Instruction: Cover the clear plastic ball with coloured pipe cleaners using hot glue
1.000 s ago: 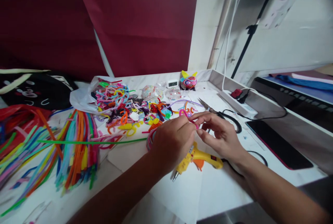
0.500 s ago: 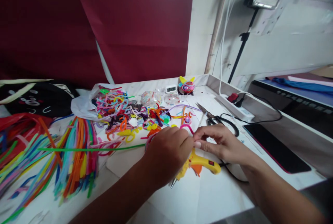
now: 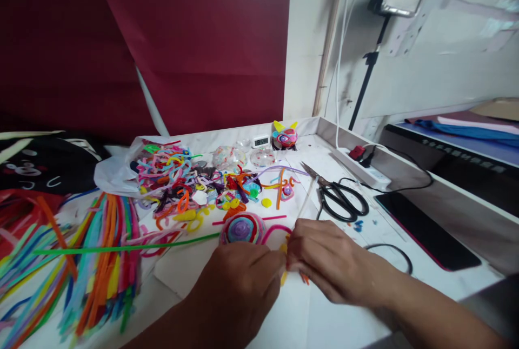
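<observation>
A round disc of coiled pipe cleaners [image 3: 242, 228], pink outside and purple in the middle, lies on the white table [image 3: 348, 305]. A loose pink pipe cleaner [image 3: 272, 230] arcs from the disc to my fingertips. My left hand [image 3: 243, 278] and my right hand [image 3: 328, 265] meet just in front of the disc, fingers closed and pinched together. The right fingertips sit at the end of the pink strand. What the left fingers hold is hidden. A sliver of a yellow glue gun [image 3: 283, 277] shows beneath and between the hands.
Black scissors [image 3: 340, 200] lie to the right of the disc, with a dark phone [image 3: 425, 230] and a power strip [image 3: 365, 168] beyond. A heap of cut pipe-cleaner bits [image 3: 190, 181] lies behind, long pipe cleaners [image 3: 101, 251] at left, a green one [image 3: 121, 248] across them.
Both hands have drawn back toward me and lower, over the glue gun. The coiled disc, earlier hidden behind my left hand, now lies uncovered on the table.
</observation>
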The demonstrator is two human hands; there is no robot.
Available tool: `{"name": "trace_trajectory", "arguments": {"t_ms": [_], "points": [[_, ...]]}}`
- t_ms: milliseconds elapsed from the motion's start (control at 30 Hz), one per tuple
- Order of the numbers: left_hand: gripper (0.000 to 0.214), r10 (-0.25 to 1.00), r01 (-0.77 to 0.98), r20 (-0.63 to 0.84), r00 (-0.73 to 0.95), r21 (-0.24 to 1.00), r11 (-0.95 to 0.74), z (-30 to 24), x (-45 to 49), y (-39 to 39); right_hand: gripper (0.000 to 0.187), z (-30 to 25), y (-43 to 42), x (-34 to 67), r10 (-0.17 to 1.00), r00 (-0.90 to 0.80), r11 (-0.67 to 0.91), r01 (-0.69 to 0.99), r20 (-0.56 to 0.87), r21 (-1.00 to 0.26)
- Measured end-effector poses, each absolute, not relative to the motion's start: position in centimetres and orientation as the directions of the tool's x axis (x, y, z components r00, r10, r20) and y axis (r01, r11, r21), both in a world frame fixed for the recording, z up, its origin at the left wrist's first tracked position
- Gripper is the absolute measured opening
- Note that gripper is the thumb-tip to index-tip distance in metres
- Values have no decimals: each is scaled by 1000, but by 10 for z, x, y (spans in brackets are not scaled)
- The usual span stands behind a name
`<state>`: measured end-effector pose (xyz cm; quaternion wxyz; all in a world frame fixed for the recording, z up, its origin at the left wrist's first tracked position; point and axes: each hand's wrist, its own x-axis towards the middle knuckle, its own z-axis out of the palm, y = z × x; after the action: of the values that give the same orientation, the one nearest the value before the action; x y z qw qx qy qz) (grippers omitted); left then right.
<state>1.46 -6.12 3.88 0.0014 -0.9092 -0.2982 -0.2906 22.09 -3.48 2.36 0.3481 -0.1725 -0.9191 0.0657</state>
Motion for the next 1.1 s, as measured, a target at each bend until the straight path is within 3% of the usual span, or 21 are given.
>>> {"name": "trace_trajectory", "arguments": {"t_ms": [133,267,333,467,567,667,800,1033,1100], "points": [[27,676,540,417,607,406,-737,50,14,-66,24,23,-40,218,263,-677,958,268,687,-103],[26,700,520,388,600,475,-709,57,14,-65,21,24,-39,219,208,-638,975,200,742,-100],[19,664,511,464,586,424,-748,55,14,-63,17,25,-38,219,228,-622,970,210,749,-121],[18,558,575,626,544,206,-792,45,15,-60,12,25,-37,218,331,-631,940,282,702,-190],[23,494,597,656,571,82,-798,38,14,-61,10,23,-37,218,355,-644,930,319,678,-184],[25,490,611,660,570,59,-789,33,13,-61,11,21,-38,218,363,-666,921,361,651,-145],[22,527,583,629,572,141,-800,33,14,-62,14,22,-43,219,339,-715,931,348,611,-108],[18,661,548,553,507,386,-742,38,17,-78,23,27,-54,219,318,-736,947,283,598,-154],[19,674,535,592,443,428,-728,36,18,-82,24,28,-58,219,325,-730,945,274,601,-179]]}}
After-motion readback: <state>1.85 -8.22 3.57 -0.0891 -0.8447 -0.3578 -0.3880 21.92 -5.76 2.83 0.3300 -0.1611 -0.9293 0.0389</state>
